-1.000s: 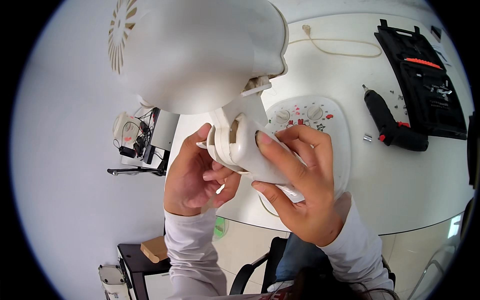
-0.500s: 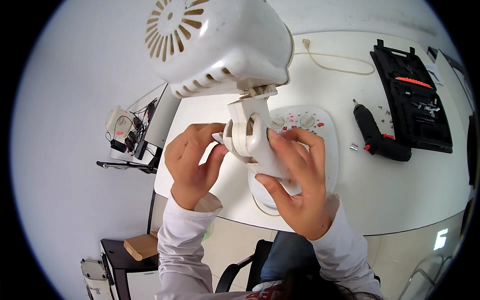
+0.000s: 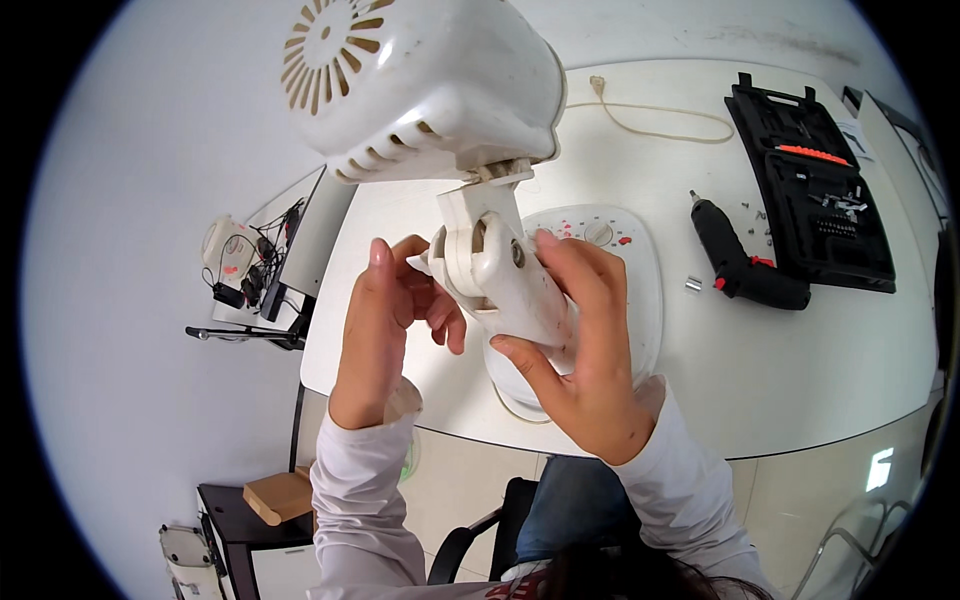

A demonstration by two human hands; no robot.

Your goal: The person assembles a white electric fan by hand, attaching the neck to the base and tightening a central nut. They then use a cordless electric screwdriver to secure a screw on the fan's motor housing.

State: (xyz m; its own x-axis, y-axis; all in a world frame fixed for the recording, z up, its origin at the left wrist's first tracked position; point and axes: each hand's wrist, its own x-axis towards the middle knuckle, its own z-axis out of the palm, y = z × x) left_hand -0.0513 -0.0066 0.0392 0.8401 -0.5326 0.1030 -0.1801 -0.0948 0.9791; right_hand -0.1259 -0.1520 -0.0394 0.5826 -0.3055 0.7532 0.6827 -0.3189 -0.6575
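A: Where is the neck sitting?

B: The neck (image 3: 530,310) is leaning above the base (image 3: 643,290) on the table (image 3: 800,390); the head (image 3: 470,90) is resting at its upper end, past the joint (image 3: 459,262).

A: What is the right hand doing?

B: The right hand (image 3: 592,365) is gripping the neck below the joint, thumb on one side, fingers on the other. It is probably steadying the part, since the bulky head is loading it from above.

A: And the left hand?

B: The left hand (image 3: 375,325) is hanging half open, fingers loosely curled, beside the tab (image 3: 419,263) at the joint. From this angle, fingertip contact cannot be confirmed.

A: Why is the driver lying apart?

B: The driver (image 3: 735,255) is lying beside the open case (image 3: 822,195), presumably leaving both hands free. Loose screws (image 3: 761,215) are lying near the case, likely being kept together there.
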